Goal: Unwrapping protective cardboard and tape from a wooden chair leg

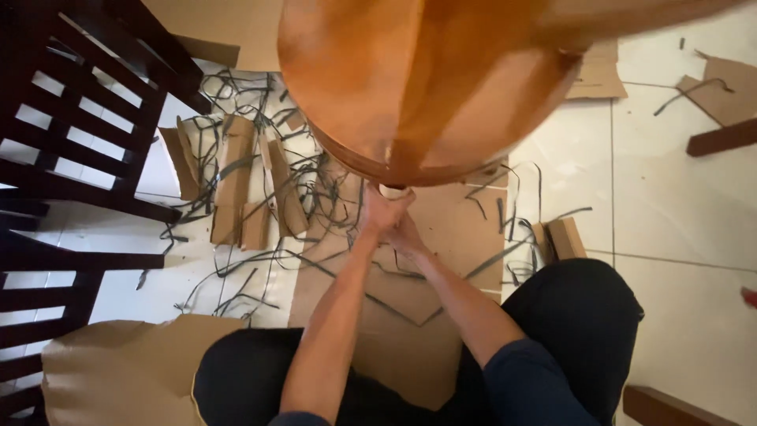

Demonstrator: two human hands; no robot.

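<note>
A big round orange-brown wooden piece, blurred and close to the camera, fills the top middle. Under its lower rim a short pale stub sticks out. My left hand is closed around that stub from below. My right hand lies just beneath and against my left wrist with its fingers curled; what it grips is hidden. Both forearms reach forward over my dark trousers, above a flat cardboard sheet on the floor.
Dark wooden chair frames stand at the left. Cut cardboard pieces and several thin dark strips litter the pale tiles. A tan sheet lies at the bottom left. Wooden bars lie at the right.
</note>
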